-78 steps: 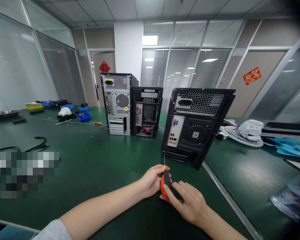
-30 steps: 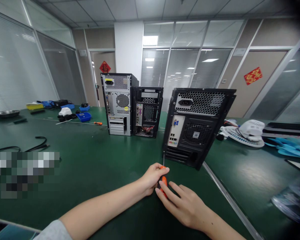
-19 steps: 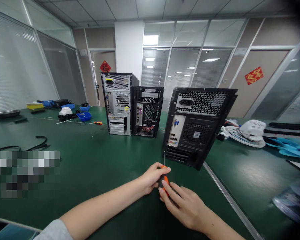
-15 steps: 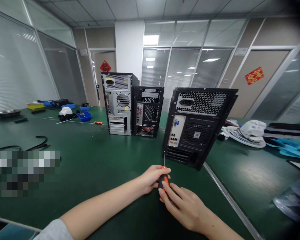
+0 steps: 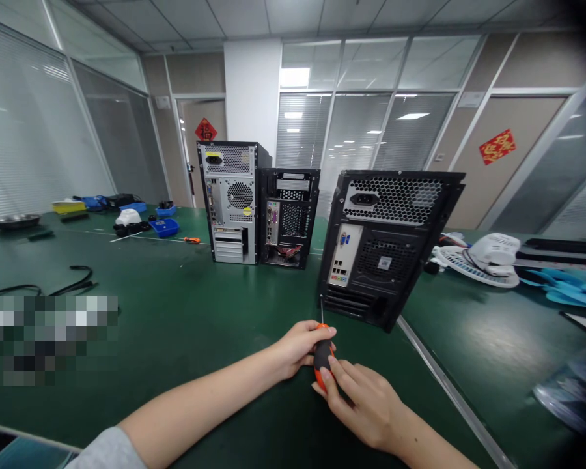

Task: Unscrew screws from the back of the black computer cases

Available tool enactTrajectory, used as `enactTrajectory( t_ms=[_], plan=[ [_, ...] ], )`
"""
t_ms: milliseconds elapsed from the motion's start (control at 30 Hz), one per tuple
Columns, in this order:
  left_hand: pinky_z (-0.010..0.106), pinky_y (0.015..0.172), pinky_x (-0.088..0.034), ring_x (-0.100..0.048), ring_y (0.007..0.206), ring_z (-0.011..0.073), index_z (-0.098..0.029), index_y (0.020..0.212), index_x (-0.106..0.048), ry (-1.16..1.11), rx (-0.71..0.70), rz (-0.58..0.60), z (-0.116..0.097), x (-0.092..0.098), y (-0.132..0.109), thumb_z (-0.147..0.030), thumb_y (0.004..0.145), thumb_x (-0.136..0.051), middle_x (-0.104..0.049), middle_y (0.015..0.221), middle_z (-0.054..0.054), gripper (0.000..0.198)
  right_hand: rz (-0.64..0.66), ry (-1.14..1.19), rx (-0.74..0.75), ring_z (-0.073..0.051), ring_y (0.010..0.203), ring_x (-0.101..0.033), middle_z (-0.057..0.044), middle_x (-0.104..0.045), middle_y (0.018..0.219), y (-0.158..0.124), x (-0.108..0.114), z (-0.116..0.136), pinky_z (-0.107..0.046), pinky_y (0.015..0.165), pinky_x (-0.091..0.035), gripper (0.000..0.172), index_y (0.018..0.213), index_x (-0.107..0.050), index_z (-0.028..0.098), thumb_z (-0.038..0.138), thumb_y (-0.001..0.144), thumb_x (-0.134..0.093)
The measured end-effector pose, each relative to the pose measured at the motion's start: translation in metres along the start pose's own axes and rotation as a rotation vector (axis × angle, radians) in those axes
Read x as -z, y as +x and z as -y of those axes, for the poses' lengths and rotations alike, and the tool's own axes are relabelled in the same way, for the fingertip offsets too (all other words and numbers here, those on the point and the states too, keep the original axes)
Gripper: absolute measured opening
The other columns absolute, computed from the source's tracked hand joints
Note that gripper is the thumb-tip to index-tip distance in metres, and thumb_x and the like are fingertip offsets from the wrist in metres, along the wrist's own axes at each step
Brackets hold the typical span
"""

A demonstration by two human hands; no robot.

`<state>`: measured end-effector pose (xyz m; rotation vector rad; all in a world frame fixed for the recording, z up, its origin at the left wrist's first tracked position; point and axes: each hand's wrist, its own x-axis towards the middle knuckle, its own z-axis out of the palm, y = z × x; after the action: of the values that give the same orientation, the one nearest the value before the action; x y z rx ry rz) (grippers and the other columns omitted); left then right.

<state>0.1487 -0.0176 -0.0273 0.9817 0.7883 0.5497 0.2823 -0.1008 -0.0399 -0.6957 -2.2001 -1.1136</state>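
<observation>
Both hands are on an orange and black screwdriver [image 5: 323,355]. My left hand [image 5: 300,348] closes round the front of its handle, thumb on top. Fingers of my right hand [image 5: 364,404] pinch the rear of the handle. The thin metal shaft points away from me, its tip at the lower left corner of the back of a black computer case [image 5: 385,251]. Whether the tip sits in a screw is too small to tell. This case stands with its rear panel facing me, showing a power socket, ports and a fan grille.
Further back stand a silver-backed computer case [image 5: 229,205] and a smaller black case [image 5: 290,218]. Blue trays [image 5: 165,227] and another screwdriver [image 5: 192,240] lie left of them. A white fan part [image 5: 493,257] and blue fan blades [image 5: 566,286] lie right. Cables [image 5: 73,280] are at the left.
The screwdriver handle has turned, showing more black on top, and its rear has shifted slightly right. My right fingers have moved a little right with it; the computer cases stay put.
</observation>
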Motion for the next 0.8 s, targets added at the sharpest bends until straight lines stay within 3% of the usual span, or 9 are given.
enactTrajectory(
  t_ms=[333,600,800],
  plan=[
    [0.018,0.052,-0.037,-0.05,0.055,0.0049,-0.013,0.087,-0.063,-0.015,0.035,0.03,-0.001,-0.001,-0.002,-0.041,0.068,-0.074,-0.058,0.069,-0.001,0.035,-0.064,-0.034,-0.034,-0.015,0.062,-0.058,-0.006,-0.065,0.072,0.005,0.006,-0.003,-0.028,0.057,-0.042,0.01,0.077,-0.057,0.017,0.021,0.085,-0.061],
    [0.018,0.052,-0.039,-0.048,0.052,0.0045,-0.015,0.085,-0.061,-0.06,0.031,0.067,-0.001,-0.002,-0.002,-0.039,0.07,-0.073,-0.055,0.065,-0.003,0.031,-0.094,-0.017,-0.061,-0.015,0.06,-0.056,-0.005,-0.064,0.068,0.009,0.01,-0.003,-0.029,0.055,-0.039,0.014,0.072,-0.055,0.017,0.019,0.083,-0.063],
    [0.021,0.057,-0.045,-0.058,0.061,0.0084,-0.014,0.086,-0.059,-0.121,0.054,0.068,-0.003,-0.005,-0.006,-0.038,0.072,-0.073,-0.065,0.077,0.003,0.031,-0.14,-0.023,-0.106,-0.013,0.06,-0.053,-0.003,-0.059,0.064,0.011,0.013,-0.004,-0.028,0.054,-0.037,0.013,0.076,-0.057,0.015,0.019,0.079,-0.068]
  ],
)
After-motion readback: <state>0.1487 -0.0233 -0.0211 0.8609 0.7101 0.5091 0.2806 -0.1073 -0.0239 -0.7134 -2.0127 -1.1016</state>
